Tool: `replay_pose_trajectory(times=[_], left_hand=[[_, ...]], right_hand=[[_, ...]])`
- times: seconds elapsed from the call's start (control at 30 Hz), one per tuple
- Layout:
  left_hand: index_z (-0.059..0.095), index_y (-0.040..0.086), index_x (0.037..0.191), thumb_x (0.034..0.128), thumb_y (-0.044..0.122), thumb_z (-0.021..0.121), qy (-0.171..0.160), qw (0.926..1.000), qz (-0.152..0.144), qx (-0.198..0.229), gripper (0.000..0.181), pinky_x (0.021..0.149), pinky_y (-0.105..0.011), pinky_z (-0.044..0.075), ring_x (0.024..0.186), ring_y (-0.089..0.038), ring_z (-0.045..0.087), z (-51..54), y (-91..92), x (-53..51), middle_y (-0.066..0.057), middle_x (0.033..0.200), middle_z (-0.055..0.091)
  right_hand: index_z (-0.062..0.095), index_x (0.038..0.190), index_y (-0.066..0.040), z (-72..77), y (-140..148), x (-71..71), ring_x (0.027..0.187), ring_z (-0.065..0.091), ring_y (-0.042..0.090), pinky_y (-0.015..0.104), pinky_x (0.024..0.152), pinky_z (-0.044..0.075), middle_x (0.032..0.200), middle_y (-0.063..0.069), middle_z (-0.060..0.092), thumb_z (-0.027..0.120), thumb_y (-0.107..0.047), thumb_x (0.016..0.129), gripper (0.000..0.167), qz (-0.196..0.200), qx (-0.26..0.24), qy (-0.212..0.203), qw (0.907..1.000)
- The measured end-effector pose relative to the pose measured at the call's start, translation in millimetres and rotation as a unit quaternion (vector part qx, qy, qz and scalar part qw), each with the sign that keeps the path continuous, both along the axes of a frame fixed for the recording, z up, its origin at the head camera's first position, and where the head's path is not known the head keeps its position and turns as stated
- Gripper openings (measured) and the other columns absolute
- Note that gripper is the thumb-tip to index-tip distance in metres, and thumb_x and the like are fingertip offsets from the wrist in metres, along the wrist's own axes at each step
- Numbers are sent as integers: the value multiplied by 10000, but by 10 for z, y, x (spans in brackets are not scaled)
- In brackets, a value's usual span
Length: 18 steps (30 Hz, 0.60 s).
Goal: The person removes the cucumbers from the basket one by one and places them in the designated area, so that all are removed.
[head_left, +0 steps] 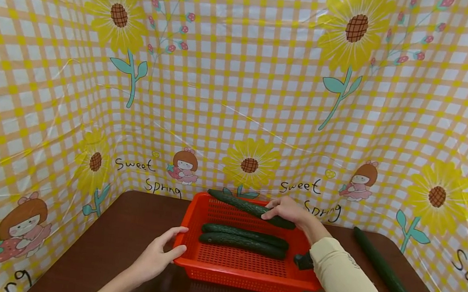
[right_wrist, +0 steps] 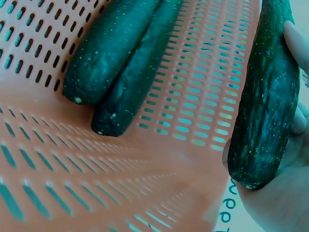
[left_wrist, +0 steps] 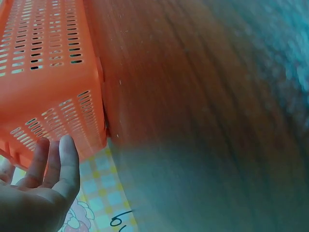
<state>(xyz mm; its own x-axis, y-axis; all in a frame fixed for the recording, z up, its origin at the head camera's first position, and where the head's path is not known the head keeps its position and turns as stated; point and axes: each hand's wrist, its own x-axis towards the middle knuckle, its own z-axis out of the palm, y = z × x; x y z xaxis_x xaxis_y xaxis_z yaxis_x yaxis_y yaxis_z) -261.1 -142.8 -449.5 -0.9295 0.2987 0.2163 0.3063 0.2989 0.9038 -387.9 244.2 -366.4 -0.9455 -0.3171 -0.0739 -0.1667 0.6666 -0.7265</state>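
In the head view my right hand [head_left: 289, 210] grips a dark green cucumber [head_left: 245, 205] over the far side of a red plastic basket [head_left: 246, 274]. The cucumber slants, its left end higher in the picture. The right wrist view shows this cucumber [right_wrist: 265, 106] with fingers and thumb around it, beside the basket's slotted wall [right_wrist: 193, 101]. Two more cucumbers [head_left: 245, 244] lie side by side on the basket's floor. At the basket's left end is my left hand [head_left: 155, 257], its fingers extended and lightly bent against the rim; in the left wrist view the fingers [left_wrist: 67, 157] are beside the outer wall.
Another cucumber [head_left: 384, 266] lies on the dark brown table [head_left: 122, 229] to the right of the basket. A checked cloth [head_left: 239, 99] with sunflowers hangs behind the table and along both sides. A black device [head_left: 304, 261] sits at the right wrist.
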Motion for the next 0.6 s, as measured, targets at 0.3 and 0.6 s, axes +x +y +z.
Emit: replay_pose_trajectory(times=[0.3, 0.6], left_hand=[[528, 142, 1418, 989, 210, 653, 4, 10000, -76, -6, 452, 761, -286, 556, 1117, -284, 594, -13, -25, -21, -181, 1314, 601], [529, 138, 1421, 970, 295, 678, 15, 9999, -124, -100, 500, 903, -287, 503, 1265, -338, 530, 8, -51, -22, -167, 1383, 575]], right_hand=[[681, 1241, 29, 181, 84, 66, 1402, 364, 483, 612, 1098, 352, 1458, 256, 513, 752, -284, 892, 474, -81, -127, 69, 9999], [643, 1298, 13, 300, 179, 144, 1391, 372, 473, 601, 1084, 369, 1485, 252, 474, 795, -346, 847, 596, -547, -100, 223, 9982]])
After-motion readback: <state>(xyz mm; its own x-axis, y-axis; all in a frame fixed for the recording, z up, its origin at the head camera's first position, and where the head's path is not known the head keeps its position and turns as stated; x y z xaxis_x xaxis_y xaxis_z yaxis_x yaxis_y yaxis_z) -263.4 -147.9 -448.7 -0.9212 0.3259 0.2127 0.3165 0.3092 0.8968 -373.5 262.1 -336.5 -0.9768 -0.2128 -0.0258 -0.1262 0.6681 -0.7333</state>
